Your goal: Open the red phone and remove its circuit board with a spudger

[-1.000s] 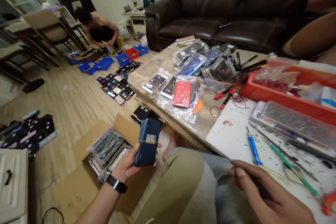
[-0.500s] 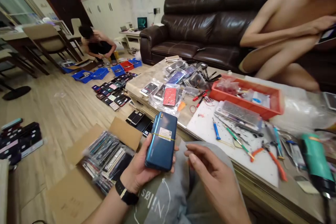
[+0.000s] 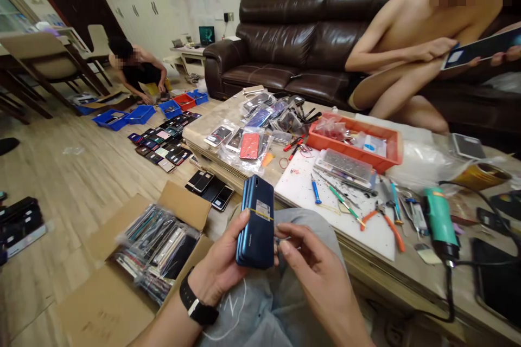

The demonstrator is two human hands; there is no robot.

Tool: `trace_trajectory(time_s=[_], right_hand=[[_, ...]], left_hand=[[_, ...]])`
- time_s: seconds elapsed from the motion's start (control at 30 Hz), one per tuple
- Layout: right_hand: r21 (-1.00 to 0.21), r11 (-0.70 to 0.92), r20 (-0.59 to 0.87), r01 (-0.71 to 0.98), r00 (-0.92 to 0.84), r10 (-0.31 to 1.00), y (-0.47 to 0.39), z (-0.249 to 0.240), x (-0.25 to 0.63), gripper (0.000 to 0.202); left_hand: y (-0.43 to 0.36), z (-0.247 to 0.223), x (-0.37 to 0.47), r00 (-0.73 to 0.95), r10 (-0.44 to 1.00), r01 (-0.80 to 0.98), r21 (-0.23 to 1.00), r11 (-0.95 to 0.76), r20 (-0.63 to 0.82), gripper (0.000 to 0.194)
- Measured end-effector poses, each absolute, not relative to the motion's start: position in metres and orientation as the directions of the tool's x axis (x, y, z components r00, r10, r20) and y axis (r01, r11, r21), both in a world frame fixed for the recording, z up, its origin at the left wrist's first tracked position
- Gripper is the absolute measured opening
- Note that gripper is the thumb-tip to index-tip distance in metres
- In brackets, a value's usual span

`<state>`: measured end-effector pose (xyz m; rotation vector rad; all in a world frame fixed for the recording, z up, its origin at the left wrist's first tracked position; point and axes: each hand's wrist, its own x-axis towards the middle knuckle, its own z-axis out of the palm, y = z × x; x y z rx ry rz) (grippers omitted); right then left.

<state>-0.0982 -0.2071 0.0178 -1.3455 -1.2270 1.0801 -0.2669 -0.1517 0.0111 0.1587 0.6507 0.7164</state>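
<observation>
My left hand (image 3: 222,260) is wrapped round a stack of blue phones (image 3: 256,227) held upright above my lap. A thin yellow rubber band runs across the stack, and a white label sits on the top phone's back. Close by the stack's right edge is my right hand (image 3: 315,263), its fingers bent and the thumb a little apart from them. Its fingertips are near the left hand's fingertips; whether they touch the stack I cannot tell. A black band circles my left wrist.
An open cardboard box (image 3: 183,187) full of bagged phones stands at lower left. The low table (image 3: 211,160) bears bagged phones, an orange bin (image 3: 354,157), hand tools and a green heat gun (image 3: 439,222). One person (image 3: 391,38) sits on the sofa; another (image 3: 138,73) crouches by blue trays.
My left hand has turned the stack so its left side shows more. My right hand has come closer to its edge. The view has shifted right, and the seated person's held device shows more fully.
</observation>
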Motion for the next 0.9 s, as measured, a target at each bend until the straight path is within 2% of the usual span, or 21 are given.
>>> trace_trajectory(time_s=[0.3, 0.57, 0.63, 0.7, 0.77, 0.9], right_hand=[[-0.987, -0.007, 0.007, 0.161, 0.085, 0.996, -0.212, 0.016, -0.092, 0.025], [-0.987, 0.001, 0.015, 0.161, 0.084, 0.996, -0.214, 0.020, -0.089, 0.022], [-0.986, 0.000, 0.014, 0.168, 0.083, 0.996, -0.214, 0.020, -0.087, 0.022], [-0.984, -0.008, 0.007, 0.179, 0.082, 0.997, -0.213, 0.019, -0.087, 0.022], [-0.986, -0.019, -0.006, 0.164, 0.082, 0.997, -0.213, 0.016, -0.087, 0.025], [-0.997, -0.017, -0.012, 0.076, 0.068, 0.998, -0.213, 0.008, -0.090, 0.047]], left_hand=[[-0.152, 0.017, -0.254, 0.520, 0.659, -0.559, 0.367, 0.744, -0.543, 0.036], [-0.149, 0.025, -0.246, 0.530, 0.592, -0.558, 0.276, 0.783, -0.608, 0.042], [-0.149, 0.022, -0.246, 0.529, 0.593, -0.552, 0.285, 0.784, -0.607, 0.041], [-0.150, 0.017, -0.247, 0.510, 0.624, -0.536, 0.348, 0.769, -0.592, 0.040], [-0.152, 0.013, -0.249, 0.472, 0.693, -0.513, 0.470, 0.718, -0.544, 0.046], [-0.156, 0.013, -0.249, 0.472, 0.808, -0.430, 0.708, 0.560, -0.353, 0.051]])
